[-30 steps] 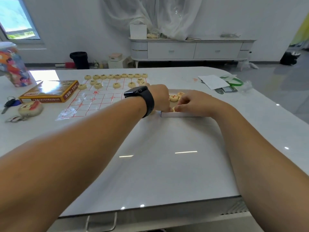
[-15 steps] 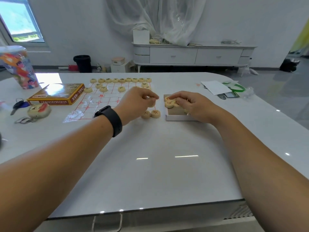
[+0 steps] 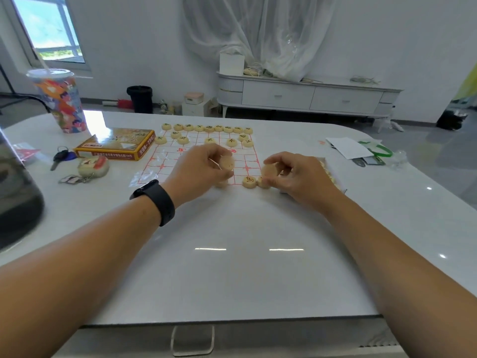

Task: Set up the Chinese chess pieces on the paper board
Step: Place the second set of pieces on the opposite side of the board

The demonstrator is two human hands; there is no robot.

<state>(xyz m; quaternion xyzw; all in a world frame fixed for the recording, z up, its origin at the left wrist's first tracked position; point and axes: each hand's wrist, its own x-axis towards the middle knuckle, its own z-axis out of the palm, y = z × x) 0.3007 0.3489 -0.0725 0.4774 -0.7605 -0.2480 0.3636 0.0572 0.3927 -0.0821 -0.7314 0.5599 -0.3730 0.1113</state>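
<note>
A: Where do the pieces stand relative to the paper board (image 3: 167,161)?

B: The far side is done: a full row of black-lettered pieces (image 3: 207,128) runs along the board's far edge, with a looser second row just nearer you. On the near edge only a few discs lie flat. One red-lettered piece (image 3: 249,181) sits at the near right corner, letter up, and another is half hidden under your left hand (image 3: 200,171).

A: And what am I holding?

B: Your left fingers (image 3: 215,153) pinch a disc (image 3: 227,162) above the board's near right part. It's tipped up on edge, its flat face turned toward you, so its thin axis points roughly at the camera. Your right hand (image 3: 294,174) pinches a second disc (image 3: 269,170) just off the board's right edge, tilted the same way. My guess is you're tipping both up to read the characters before choosing a point. Both faces are too blurred for me to read.

A: Why is my right hand parked there?

B: It's between the board and the open tray (image 3: 333,177) just to the board's right, most of which your hand hides. That looks like your supply, so it's a short trip.

A: How far along am I?

B: I judge roughly half: the near side is barely begun. Lay each disc flat, letter up, on a line crossing. The plastic-wrapped sheet looks light, so set down gently or it may slide on the glossy tabletop (image 3: 245,254).
</note>
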